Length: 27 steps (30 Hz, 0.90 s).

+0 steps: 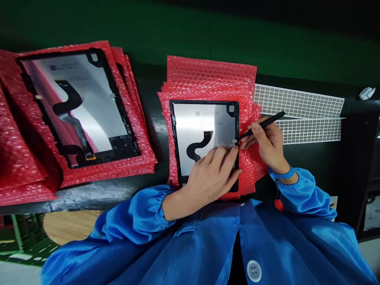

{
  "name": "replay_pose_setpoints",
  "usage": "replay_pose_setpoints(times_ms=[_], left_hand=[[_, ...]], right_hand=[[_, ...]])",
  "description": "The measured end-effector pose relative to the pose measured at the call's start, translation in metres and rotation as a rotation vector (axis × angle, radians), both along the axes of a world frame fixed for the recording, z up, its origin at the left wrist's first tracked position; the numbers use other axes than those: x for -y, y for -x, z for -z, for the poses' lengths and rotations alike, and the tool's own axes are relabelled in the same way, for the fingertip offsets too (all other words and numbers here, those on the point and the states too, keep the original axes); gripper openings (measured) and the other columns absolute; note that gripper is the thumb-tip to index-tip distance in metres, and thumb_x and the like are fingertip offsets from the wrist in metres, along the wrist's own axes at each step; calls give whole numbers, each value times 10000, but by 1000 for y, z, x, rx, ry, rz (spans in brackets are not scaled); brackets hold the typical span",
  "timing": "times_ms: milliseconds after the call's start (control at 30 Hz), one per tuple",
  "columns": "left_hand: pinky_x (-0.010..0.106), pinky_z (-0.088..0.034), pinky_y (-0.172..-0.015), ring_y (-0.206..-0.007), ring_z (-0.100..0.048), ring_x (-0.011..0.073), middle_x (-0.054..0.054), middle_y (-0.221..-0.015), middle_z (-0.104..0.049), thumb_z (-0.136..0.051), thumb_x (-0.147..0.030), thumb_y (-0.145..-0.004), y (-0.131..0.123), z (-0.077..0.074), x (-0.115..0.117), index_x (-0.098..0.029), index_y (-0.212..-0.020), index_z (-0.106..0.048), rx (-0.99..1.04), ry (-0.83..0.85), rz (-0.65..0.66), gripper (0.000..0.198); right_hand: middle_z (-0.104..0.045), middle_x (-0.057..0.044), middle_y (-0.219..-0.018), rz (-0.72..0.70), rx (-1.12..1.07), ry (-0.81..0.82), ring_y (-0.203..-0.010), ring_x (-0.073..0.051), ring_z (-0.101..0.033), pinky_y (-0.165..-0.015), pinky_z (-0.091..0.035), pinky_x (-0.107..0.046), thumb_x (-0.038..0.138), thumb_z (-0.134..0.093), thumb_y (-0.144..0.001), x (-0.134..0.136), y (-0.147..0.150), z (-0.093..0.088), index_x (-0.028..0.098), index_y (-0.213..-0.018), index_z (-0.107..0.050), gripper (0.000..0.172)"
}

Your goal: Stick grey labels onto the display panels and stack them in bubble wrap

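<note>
A display panel [219, 114] with a silver back, a black frame and a curved black flex cable [194, 148] lies on a stack of red bubble-wrap sheets [208, 75]. My left hand [209, 172] rests on the panel's lower right part, fingers laid out, the index fingertip at the right edge just below a small pale sticker [234, 141]. Black tweezers [271, 119] are pinched in my right hand [268, 144]. Their tip points at the frame's right edge beside that sticker; whether it touches is too small to tell.
On the left, another panel [89, 95] lies on red bubble wrap, with further red bubble wrap [18, 158] beyond it. Two white-bordered grid sheets of small labels [299, 102] lie at right. A crumpled white scrap [367, 93] sits at the far right.
</note>
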State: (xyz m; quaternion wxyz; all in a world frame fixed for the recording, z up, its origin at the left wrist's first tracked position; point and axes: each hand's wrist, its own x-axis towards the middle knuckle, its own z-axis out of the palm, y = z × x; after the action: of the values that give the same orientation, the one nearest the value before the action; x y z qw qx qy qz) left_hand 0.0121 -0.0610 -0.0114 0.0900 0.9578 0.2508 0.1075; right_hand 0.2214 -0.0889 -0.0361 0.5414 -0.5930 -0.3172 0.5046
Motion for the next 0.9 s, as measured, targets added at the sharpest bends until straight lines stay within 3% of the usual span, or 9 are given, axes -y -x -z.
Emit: replay_pose_setpoints(times_ms=[300,700,900], left_hand=[[346,-570,-593,-908,-693,261,137,-1026,-693,-535,-449,-1089,-2,-1,-1,7,-1528,-528,-54,-6,4,633],[352,-571,-605,-927,-717,271,145,-1041,-711,-559,-445,-1078,-2,0,-1,-8,-1522,-527,-52,13,-11,624],[350,-573,-625,-941,-745,273,142,-1067,-730,-577,-474,-1068,-1,-2,-5,-64,-1545,-506,-23,92,-46,634]], right_hand=[[-729,52,-674,14,31,-1,-554,-164,-749,-541,-656,-301,713,-722,-947,1,1,2,293,-969,-550,455],[-735,55,-678,20,35,-45,-561,-162,-755,-537,-659,-293,692,-717,-966,1,3,2,295,-981,-566,424],[-758,43,-708,149,148,-98,-536,-152,-748,-511,-638,-280,699,-694,-978,13,-34,-6,290,-973,-610,418]])
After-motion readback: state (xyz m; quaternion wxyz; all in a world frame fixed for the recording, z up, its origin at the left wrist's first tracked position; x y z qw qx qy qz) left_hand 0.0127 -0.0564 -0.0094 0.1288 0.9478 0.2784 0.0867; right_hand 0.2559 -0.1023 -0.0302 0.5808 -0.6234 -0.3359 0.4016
